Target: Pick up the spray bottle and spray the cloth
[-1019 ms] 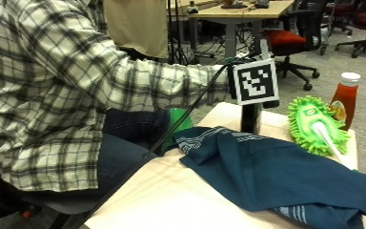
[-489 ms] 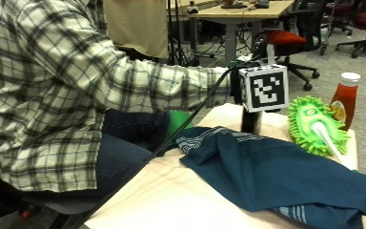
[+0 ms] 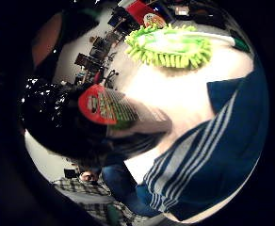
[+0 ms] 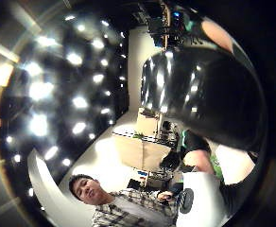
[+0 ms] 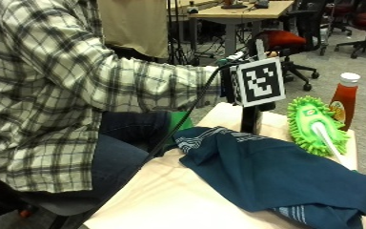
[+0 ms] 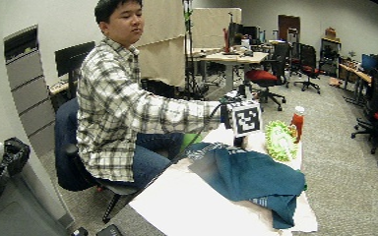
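The right hand (image 5: 228, 88) sat at centre frame in the outside view, over a dark bottle (image 5: 251, 119) standing on the tabletop (image 5: 170, 191) at the far edge of the blue cloth (image 5: 278, 174). Whether the fingers were clamped on the bottle could not be told. A green duster (image 5: 315, 125) and a ketchup bottle (image 5: 344, 98) lay at right

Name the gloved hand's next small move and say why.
Probably lift the black spray bottle with the red label slightly off the pale table. It stands upright under the gloved right hand, close to the palm, and the dark blue striped cloth lies right beside it.
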A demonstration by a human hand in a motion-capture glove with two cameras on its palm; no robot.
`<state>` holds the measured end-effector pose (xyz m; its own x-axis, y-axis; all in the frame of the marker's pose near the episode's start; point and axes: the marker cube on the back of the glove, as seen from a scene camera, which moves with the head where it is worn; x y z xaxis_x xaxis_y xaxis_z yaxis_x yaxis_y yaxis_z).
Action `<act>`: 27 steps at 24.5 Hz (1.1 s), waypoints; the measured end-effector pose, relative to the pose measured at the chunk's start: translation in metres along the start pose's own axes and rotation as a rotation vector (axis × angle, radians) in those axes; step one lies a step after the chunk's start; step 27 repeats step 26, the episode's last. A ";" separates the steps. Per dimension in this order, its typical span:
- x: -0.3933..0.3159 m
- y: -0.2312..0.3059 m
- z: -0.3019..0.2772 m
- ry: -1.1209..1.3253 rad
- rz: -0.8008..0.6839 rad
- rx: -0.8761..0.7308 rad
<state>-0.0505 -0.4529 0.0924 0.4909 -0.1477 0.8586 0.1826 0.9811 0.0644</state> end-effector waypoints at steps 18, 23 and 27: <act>-0.043 0.371 -0.082 1.115 0.145 0.027; -0.030 0.526 -0.037 1.023 0.319 0.160; -0.018 0.534 -0.018 0.993 0.369 0.211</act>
